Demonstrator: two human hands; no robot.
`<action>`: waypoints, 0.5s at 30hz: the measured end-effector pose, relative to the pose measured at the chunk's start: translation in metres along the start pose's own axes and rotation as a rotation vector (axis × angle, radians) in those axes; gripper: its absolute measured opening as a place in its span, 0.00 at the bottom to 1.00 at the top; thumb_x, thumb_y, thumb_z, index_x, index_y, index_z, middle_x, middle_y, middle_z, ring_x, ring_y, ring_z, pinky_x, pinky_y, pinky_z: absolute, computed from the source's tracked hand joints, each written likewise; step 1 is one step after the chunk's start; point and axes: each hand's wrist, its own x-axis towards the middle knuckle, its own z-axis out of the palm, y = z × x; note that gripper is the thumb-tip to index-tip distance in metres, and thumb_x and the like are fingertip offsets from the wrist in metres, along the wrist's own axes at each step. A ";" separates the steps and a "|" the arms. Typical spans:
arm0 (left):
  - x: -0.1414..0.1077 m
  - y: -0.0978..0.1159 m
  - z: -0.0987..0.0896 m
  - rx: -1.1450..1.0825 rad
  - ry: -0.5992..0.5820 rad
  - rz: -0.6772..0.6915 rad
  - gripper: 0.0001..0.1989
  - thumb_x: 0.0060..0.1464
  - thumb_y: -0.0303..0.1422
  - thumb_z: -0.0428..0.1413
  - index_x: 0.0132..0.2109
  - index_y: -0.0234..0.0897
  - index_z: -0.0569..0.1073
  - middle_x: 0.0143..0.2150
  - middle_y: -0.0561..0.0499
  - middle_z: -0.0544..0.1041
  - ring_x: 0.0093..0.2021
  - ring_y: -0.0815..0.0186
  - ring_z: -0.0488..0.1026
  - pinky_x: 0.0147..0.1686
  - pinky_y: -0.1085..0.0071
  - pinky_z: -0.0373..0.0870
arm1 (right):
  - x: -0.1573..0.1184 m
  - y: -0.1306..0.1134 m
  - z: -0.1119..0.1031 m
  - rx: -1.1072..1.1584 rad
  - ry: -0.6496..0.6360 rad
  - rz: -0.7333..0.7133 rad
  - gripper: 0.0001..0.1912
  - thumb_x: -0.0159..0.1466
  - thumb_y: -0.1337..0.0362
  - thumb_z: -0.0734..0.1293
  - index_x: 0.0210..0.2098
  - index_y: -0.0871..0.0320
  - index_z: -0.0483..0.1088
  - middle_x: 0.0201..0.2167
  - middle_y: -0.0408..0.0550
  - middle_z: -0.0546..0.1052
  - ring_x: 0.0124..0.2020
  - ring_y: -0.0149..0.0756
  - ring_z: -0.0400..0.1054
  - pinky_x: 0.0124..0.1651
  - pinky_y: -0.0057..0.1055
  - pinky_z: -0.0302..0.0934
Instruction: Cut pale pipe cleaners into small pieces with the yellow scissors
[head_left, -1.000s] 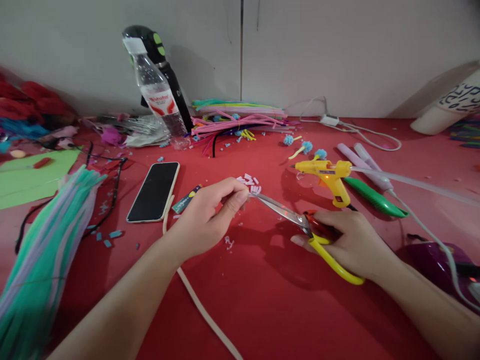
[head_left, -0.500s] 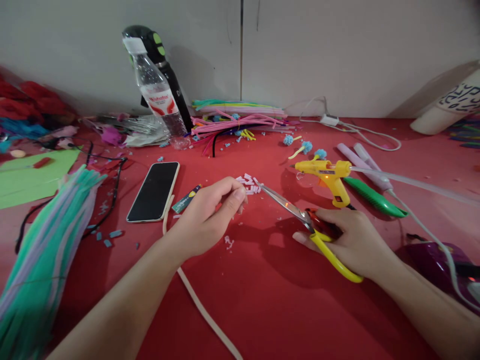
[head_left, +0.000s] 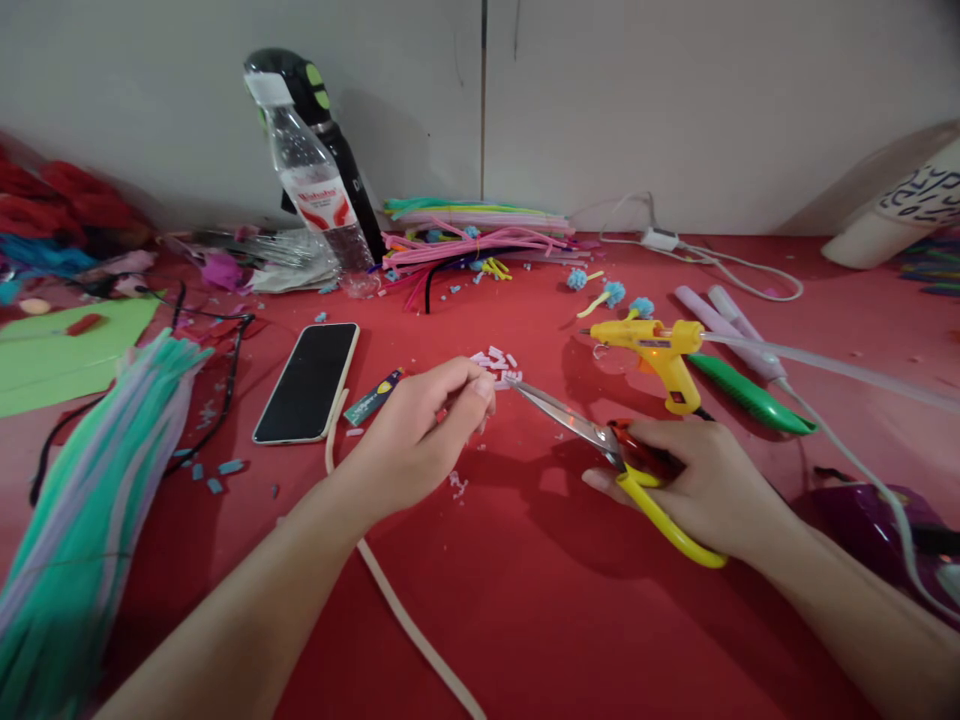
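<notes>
My right hand grips yellow-handled scissors, with a finger near the red part by the pivot. The blades point left and look closed, their tip at a small pile of cut pale-pink pieces on the red table. My left hand is closed beside the pile, thumb pressed against the fingers; what it pinches, if anything, is hidden. A small green and yellow packet lies left of that hand. Pink crumbs are scattered below the fingers.
A yellow glue gun stands beyond my right hand, near a green tube-shaped object. A phone and bundled green and lilac pipe cleaners lie left. Behind are a plastic bottle and pink pipe cleaners. A pale cable crosses the front.
The scissors' tip has shifted slightly left and down, into the edge of the pink pile. My left hand has stayed nearly still.
</notes>
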 end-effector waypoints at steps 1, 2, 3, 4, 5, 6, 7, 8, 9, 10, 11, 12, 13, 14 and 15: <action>0.000 0.000 0.000 0.010 0.003 0.004 0.14 0.67 0.34 0.44 0.32 0.36 0.66 0.25 0.55 0.67 0.25 0.73 0.64 0.27 0.75 0.61 | 0.000 0.001 0.000 0.000 0.000 -0.002 0.27 0.55 0.40 0.69 0.20 0.56 0.58 0.17 0.37 0.54 0.21 0.28 0.46 0.25 0.28 0.46; 0.000 0.000 0.000 0.022 0.006 0.011 0.15 0.67 0.34 0.44 0.32 0.36 0.66 0.25 0.55 0.67 0.25 0.73 0.64 0.27 0.75 0.61 | 0.000 0.001 0.001 -0.002 0.000 -0.004 0.27 0.55 0.40 0.69 0.20 0.56 0.58 0.17 0.37 0.54 0.21 0.28 0.46 0.25 0.28 0.46; 0.000 0.000 0.000 0.034 0.010 0.017 0.15 0.67 0.35 0.45 0.32 0.36 0.66 0.25 0.55 0.67 0.25 0.73 0.64 0.26 0.75 0.61 | 0.000 0.002 0.001 -0.006 0.000 -0.006 0.28 0.54 0.40 0.70 0.20 0.56 0.57 0.17 0.37 0.54 0.21 0.28 0.46 0.25 0.28 0.46; 0.000 0.000 0.000 0.045 0.017 0.021 0.15 0.67 0.35 0.45 0.32 0.36 0.66 0.25 0.55 0.67 0.25 0.73 0.63 0.26 0.75 0.61 | 0.000 0.002 0.002 -0.011 0.000 -0.009 0.28 0.54 0.41 0.70 0.20 0.56 0.57 0.17 0.37 0.54 0.21 0.28 0.46 0.24 0.28 0.45; 0.000 0.000 0.000 0.053 0.022 0.025 0.15 0.67 0.35 0.45 0.32 0.36 0.66 0.26 0.55 0.67 0.25 0.73 0.64 0.26 0.75 0.61 | 0.000 0.002 0.002 -0.017 0.004 -0.011 0.28 0.54 0.41 0.70 0.20 0.56 0.56 0.17 0.37 0.54 0.21 0.28 0.45 0.24 0.28 0.45; 0.000 0.000 0.000 0.060 0.024 0.028 0.15 0.67 0.35 0.45 0.32 0.36 0.66 0.26 0.55 0.67 0.25 0.73 0.64 0.27 0.75 0.61 | 0.000 0.003 0.002 -0.022 0.010 -0.012 0.28 0.54 0.42 0.70 0.20 0.55 0.55 0.17 0.37 0.53 0.21 0.28 0.45 0.24 0.28 0.45; 0.000 0.000 0.000 0.064 0.025 0.029 0.15 0.67 0.35 0.45 0.32 0.36 0.66 0.26 0.55 0.67 0.25 0.73 0.64 0.27 0.75 0.61 | 0.000 0.003 0.002 -0.024 0.018 -0.012 0.28 0.54 0.42 0.70 0.20 0.55 0.55 0.17 0.36 0.53 0.21 0.28 0.45 0.24 0.28 0.45; 0.000 0.000 0.000 0.067 0.022 0.030 0.15 0.67 0.35 0.45 0.32 0.36 0.66 0.26 0.55 0.67 0.25 0.73 0.64 0.27 0.75 0.61 | 0.000 0.003 0.003 -0.023 0.022 -0.014 0.28 0.54 0.43 0.70 0.20 0.55 0.54 0.17 0.36 0.53 0.21 0.28 0.45 0.24 0.28 0.45; 0.000 0.000 0.000 0.070 0.021 0.031 0.15 0.67 0.35 0.45 0.32 0.36 0.66 0.26 0.55 0.67 0.25 0.74 0.64 0.27 0.76 0.61 | 0.000 0.003 0.003 -0.018 0.022 -0.017 0.28 0.54 0.43 0.70 0.20 0.56 0.54 0.17 0.36 0.53 0.21 0.28 0.44 0.24 0.28 0.45; 0.000 0.000 0.000 0.072 0.018 0.031 0.15 0.67 0.35 0.45 0.32 0.36 0.66 0.26 0.55 0.67 0.25 0.74 0.64 0.26 0.76 0.61 | 0.000 0.003 0.003 -0.011 0.018 -0.018 0.28 0.54 0.43 0.71 0.20 0.56 0.54 0.17 0.36 0.53 0.22 0.28 0.44 0.24 0.28 0.44; -0.001 0.000 -0.001 0.074 0.017 0.030 0.15 0.67 0.35 0.45 0.32 0.36 0.66 0.26 0.56 0.67 0.25 0.74 0.63 0.26 0.76 0.61 | 0.001 0.003 0.002 -0.005 0.010 -0.019 0.29 0.54 0.43 0.71 0.20 0.56 0.53 0.17 0.36 0.52 0.22 0.28 0.44 0.24 0.28 0.44; -0.001 0.000 -0.001 0.074 0.017 0.027 0.15 0.67 0.35 0.45 0.32 0.36 0.66 0.26 0.56 0.67 0.25 0.74 0.63 0.26 0.76 0.61 | 0.001 0.003 0.003 0.000 0.003 -0.019 0.29 0.54 0.43 0.71 0.20 0.56 0.52 0.17 0.36 0.51 0.22 0.28 0.43 0.24 0.28 0.44; 0.000 0.000 -0.001 0.072 0.016 0.025 0.15 0.67 0.35 0.45 0.32 0.36 0.66 0.26 0.56 0.67 0.26 0.74 0.63 0.26 0.76 0.61 | 0.001 0.003 0.003 0.004 -0.001 -0.017 0.29 0.54 0.43 0.71 0.20 0.56 0.51 0.17 0.36 0.51 0.22 0.28 0.43 0.24 0.28 0.44; 0.000 0.000 -0.001 0.070 0.014 0.022 0.15 0.67 0.35 0.45 0.32 0.36 0.66 0.26 0.56 0.67 0.26 0.74 0.63 0.27 0.76 0.61 | 0.001 0.003 0.003 0.006 0.000 -0.014 0.30 0.54 0.44 0.71 0.19 0.56 0.51 0.17 0.36 0.50 0.22 0.28 0.43 0.24 0.28 0.44; 0.000 0.000 -0.001 0.066 0.013 0.020 0.15 0.67 0.35 0.45 0.32 0.36 0.66 0.26 0.56 0.67 0.26 0.74 0.63 0.27 0.76 0.61 | 0.002 0.003 0.003 0.006 0.003 -0.012 0.30 0.54 0.44 0.71 0.19 0.56 0.50 0.17 0.36 0.50 0.22 0.28 0.42 0.24 0.28 0.44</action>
